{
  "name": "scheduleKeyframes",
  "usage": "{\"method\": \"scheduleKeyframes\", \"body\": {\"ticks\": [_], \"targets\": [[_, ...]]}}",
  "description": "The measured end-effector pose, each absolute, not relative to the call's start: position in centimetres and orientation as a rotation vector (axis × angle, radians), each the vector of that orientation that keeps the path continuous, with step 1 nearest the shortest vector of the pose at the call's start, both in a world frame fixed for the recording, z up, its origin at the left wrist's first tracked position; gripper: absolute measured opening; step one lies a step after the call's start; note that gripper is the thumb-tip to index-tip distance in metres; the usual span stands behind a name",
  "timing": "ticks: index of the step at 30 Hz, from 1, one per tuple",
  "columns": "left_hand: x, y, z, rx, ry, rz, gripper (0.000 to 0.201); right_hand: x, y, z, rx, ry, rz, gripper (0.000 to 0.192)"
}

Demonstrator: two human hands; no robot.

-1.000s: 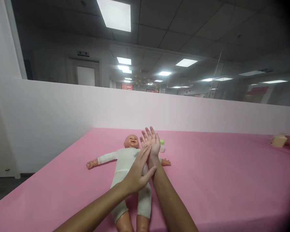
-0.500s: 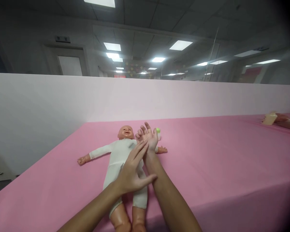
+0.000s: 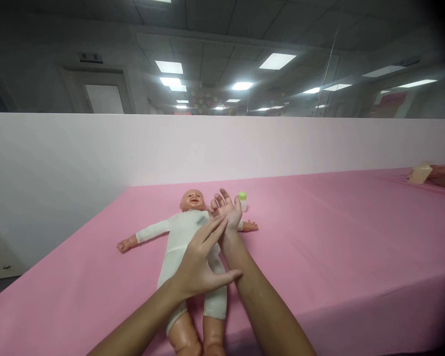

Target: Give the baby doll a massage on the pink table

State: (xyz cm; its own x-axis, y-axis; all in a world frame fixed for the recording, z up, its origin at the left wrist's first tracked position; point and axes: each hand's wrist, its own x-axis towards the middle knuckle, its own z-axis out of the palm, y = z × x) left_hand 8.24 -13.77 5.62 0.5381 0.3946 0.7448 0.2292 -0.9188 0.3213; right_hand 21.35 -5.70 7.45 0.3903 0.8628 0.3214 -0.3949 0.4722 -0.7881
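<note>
A baby doll (image 3: pixel 183 237) with a white cloth body lies face up on the pink-covered table, arms stretched out to the sides. Above its torso, my right hand (image 3: pixel 228 212) is turned palm up with its fingers loosely curled and apart, holding nothing. My left hand (image 3: pixel 202 259) reaches across from the left, its fingertips laid on my right wrist and the base of that palm. The left thumb is spread away and touches the right forearm. Just beyond my right hand stands a small bottle (image 3: pixel 242 201) with a green cap, partly hidden by that hand.
Pink cloth (image 3: pixel 319 247) covers the table, and its front edge drops away at the lower right. A low white partition (image 3: pixel 244 148) runs along the back and left. At the far right, a pale yellowish object (image 3: pixel 419 174) lies beside another doll-like arm (image 3: pixel 443 176).
The view has shifted slightly, so more of the green-capped bottle shows. Both hands keep nearly the same pose, left fingers still on the right wrist.
</note>
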Motion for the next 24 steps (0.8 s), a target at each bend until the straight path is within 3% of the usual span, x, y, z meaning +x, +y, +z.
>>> {"method": "scheduleKeyframes", "body": {"ticks": [2,8,12,14,18,24], "targets": [[8.2,-13.9,5.7,2.616,0.539,1.334,0.099,21.4,-5.6,7.3,-0.691,-0.814,0.879,0.04],[8.3,-13.3,4.9,2.612,0.528,1.477,0.068,21.0,-5.8,6.8,-0.683,-0.807,0.892,0.039],[8.2,-13.4,4.8,2.553,0.562,1.53,0.052,20.3,-6.1,6.2,-0.64,-0.78,0.91,0.059],[8.1,-13.6,5.0,2.543,0.547,1.519,0.053,20.0,-6.0,6.0,-0.614,-0.761,0.915,0.065],[8.0,-14.0,5.5,2.591,0.534,1.408,0.083,20.0,-5.7,5.6,-0.598,-0.743,0.919,0.068],[8.2,-13.8,4.9,2.532,0.59,1.446,0.057,20.4,-4.9,5.3,-0.626,-0.751,0.904,0.058]]}}
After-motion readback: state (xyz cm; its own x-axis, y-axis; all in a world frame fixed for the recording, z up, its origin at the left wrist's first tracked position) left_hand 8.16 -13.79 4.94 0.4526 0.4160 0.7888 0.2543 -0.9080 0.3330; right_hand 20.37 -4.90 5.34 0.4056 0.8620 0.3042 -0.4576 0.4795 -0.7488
